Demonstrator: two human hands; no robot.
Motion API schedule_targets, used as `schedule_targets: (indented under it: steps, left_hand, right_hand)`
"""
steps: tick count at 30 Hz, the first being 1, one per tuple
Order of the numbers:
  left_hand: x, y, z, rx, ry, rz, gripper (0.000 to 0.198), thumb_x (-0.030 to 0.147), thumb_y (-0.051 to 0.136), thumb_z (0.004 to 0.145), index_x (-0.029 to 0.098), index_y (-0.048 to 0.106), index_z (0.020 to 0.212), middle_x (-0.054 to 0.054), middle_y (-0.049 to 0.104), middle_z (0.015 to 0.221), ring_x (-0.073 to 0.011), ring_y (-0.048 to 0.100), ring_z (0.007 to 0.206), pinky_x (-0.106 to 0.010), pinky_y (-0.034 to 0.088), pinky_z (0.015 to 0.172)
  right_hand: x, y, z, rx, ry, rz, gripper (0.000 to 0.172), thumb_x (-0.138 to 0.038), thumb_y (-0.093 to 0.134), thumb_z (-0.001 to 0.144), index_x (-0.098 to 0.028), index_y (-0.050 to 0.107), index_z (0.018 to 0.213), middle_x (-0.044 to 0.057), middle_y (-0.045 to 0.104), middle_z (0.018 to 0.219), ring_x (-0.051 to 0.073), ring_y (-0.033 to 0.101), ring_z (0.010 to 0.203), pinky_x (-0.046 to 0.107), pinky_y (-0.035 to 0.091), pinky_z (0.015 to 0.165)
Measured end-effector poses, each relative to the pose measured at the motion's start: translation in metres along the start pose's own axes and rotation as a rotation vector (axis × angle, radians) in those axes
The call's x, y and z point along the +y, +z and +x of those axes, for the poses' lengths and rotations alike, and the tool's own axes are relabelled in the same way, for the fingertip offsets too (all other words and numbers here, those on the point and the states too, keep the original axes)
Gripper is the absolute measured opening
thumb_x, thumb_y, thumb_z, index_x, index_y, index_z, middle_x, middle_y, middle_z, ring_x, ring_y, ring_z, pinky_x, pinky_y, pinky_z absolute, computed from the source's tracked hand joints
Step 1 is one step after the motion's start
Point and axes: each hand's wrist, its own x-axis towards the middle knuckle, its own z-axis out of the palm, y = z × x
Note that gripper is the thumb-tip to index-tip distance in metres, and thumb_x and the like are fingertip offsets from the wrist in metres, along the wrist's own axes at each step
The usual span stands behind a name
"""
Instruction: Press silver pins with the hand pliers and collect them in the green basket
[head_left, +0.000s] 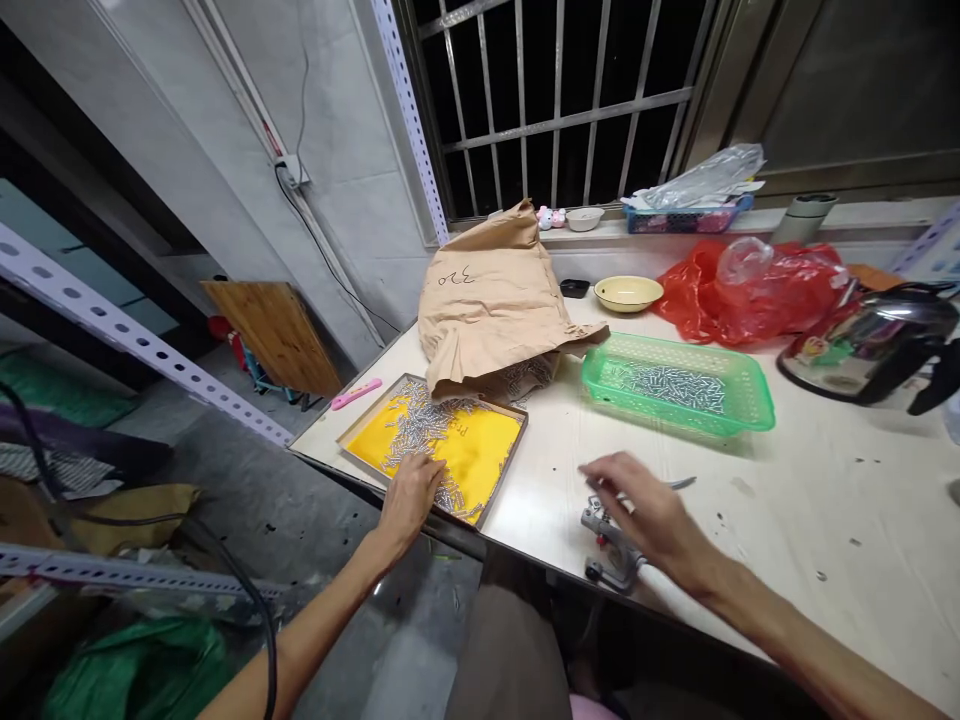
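Note:
My left hand (411, 492) rests fingers-down among several small metal pins on a yellow-lined tray (491, 448) at the table's left front; its fingers are bent onto the pins, and I cannot make out whether any are pinched. My right hand (646, 508) hovers over a small metal tool (609, 548) clamped near the table's front edge, fingers curled, with a thin metal piece (681, 484) lying just beyond them. A brown paper sack (491, 300) spills more pins onto the tray. A green plastic basket (754, 400) holds a heap of metal pins.
A red plastic bag (742, 295), a yellow bowl (627, 292) and an electric kettle (874, 340) stand at the back and right. A pink object (356, 393) lies left of the tray. Perforated shelf rails (127, 335) run along the left. A barred window is behind.

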Motion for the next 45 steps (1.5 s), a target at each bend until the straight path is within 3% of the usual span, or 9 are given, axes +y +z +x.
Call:
schedule_targets:
  steps: [4, 7, 10, 14, 20, 23, 32, 39, 45]
  left_hand:
    - [-0.005, 0.001, 0.016, -0.117, 0.066, 0.067, 0.026, 0.023, 0.041, 0.089, 0.020, 0.065, 0.078, -0.006, 0.057, 0.082, -0.0193, 0.048, 0.087, -0.031, 0.039, 0.078]
    - [-0.013, -0.002, 0.022, -0.158, 0.139, 0.060, 0.027, 0.022, 0.042, 0.087, 0.020, 0.062, 0.068, -0.006, 0.057, 0.077, -0.0201, 0.050, 0.085, -0.031, 0.039, 0.078]
    - [-0.021, -0.002, 0.031, -0.116, 0.140, 0.020, 0.029, 0.025, 0.040, 0.086, 0.022, 0.062, 0.068, -0.005, 0.059, 0.078, -0.0215, 0.053, 0.084, -0.032, 0.040, 0.076]
    - [0.012, -0.009, 0.035, -0.072, 0.014, -0.254, 0.019, 0.038, 0.053, 0.075, 0.023, 0.065, 0.079, -0.003, 0.066, 0.083, -0.0222, 0.059, 0.084, -0.032, 0.043, 0.078]
    - [0.131, -0.008, 0.026, -0.556, -0.276, -0.873, 0.038, 0.051, 0.063, 0.063, 0.016, 0.063, 0.079, 0.001, 0.060, 0.062, -0.0124, 0.053, 0.054, -0.022, 0.041, 0.049]
    - [0.165, 0.008, 0.026, -0.695, -0.356, -1.013, 0.041, 0.052, 0.068, 0.057, 0.014, 0.060, 0.071, 0.004, 0.053, 0.052, -0.0077, 0.044, 0.045, -0.019, 0.033, 0.042]
    - [0.181, 0.029, 0.030, -0.896, -0.409, -0.886, 0.041, 0.053, 0.067, 0.056, 0.015, 0.052, 0.053, 0.006, 0.043, 0.037, -0.0029, 0.028, 0.031, -0.019, 0.014, 0.036]
    - [0.185, 0.037, 0.031, -0.979, -0.589, -0.925, 0.042, 0.049, 0.075, 0.047, 0.014, 0.054, 0.055, 0.006, 0.044, 0.037, -0.0030, 0.035, 0.032, -0.016, 0.017, 0.035]
    - [0.181, 0.046, 0.032, -0.975, -0.586, -0.896, 0.042, 0.049, 0.076, 0.045, 0.013, 0.055, 0.056, 0.005, 0.049, 0.038, -0.0036, 0.037, 0.029, -0.017, 0.017, 0.034]
  right_hand:
    - [0.031, -0.047, 0.046, 0.367, 0.133, -0.223, 0.017, -0.023, 0.047, 0.088, -0.021, 0.057, 0.102, 0.005, 0.060, 0.091, 0.018, 0.057, 0.082, 0.033, 0.047, 0.075]
    - [0.057, -0.077, 0.065, 0.334, 0.222, -0.377, 0.021, -0.022, 0.045, 0.088, -0.017, 0.059, 0.103, 0.009, 0.060, 0.096, 0.021, 0.057, 0.090, 0.036, 0.046, 0.080]
    - [0.061, -0.089, 0.053, 0.222, 0.364, -0.450, 0.030, -0.020, 0.043, 0.088, -0.015, 0.054, 0.116, 0.013, 0.056, 0.106, 0.023, 0.056, 0.094, 0.036, 0.047, 0.078]
    - [0.032, -0.069, -0.003, -0.047, 0.410, -0.318, 0.025, -0.023, 0.040, 0.091, -0.021, 0.058, 0.109, 0.006, 0.058, 0.098, 0.016, 0.058, 0.083, 0.028, 0.046, 0.074]
    - [0.001, -0.041, -0.079, -0.290, 0.541, -0.312, 0.017, -0.026, 0.047, 0.090, -0.021, 0.060, 0.100, 0.004, 0.055, 0.094, 0.015, 0.056, 0.079, 0.026, 0.043, 0.070]
    - [0.005, -0.035, -0.091, -0.314, 0.562, -0.394, 0.018, -0.019, 0.043, 0.091, -0.020, 0.061, 0.091, 0.003, 0.055, 0.087, 0.015, 0.054, 0.078, 0.026, 0.040, 0.068]
    - [0.020, -0.033, -0.094, -0.256, 0.497, -0.502, 0.020, -0.011, 0.041, 0.090, -0.018, 0.058, 0.081, 0.003, 0.055, 0.084, 0.014, 0.050, 0.077, 0.027, 0.033, 0.063]
    - [0.024, -0.035, -0.092, -0.268, 0.499, -0.474, 0.022, -0.007, 0.040, 0.089, -0.017, 0.057, 0.080, 0.003, 0.055, 0.082, 0.013, 0.049, 0.075, 0.026, 0.032, 0.061]
    - [0.024, -0.033, -0.095, -0.221, 0.468, -0.476, 0.021, -0.003, 0.041, 0.086, -0.016, 0.055, 0.078, 0.003, 0.055, 0.083, 0.013, 0.048, 0.074, 0.026, 0.032, 0.062]
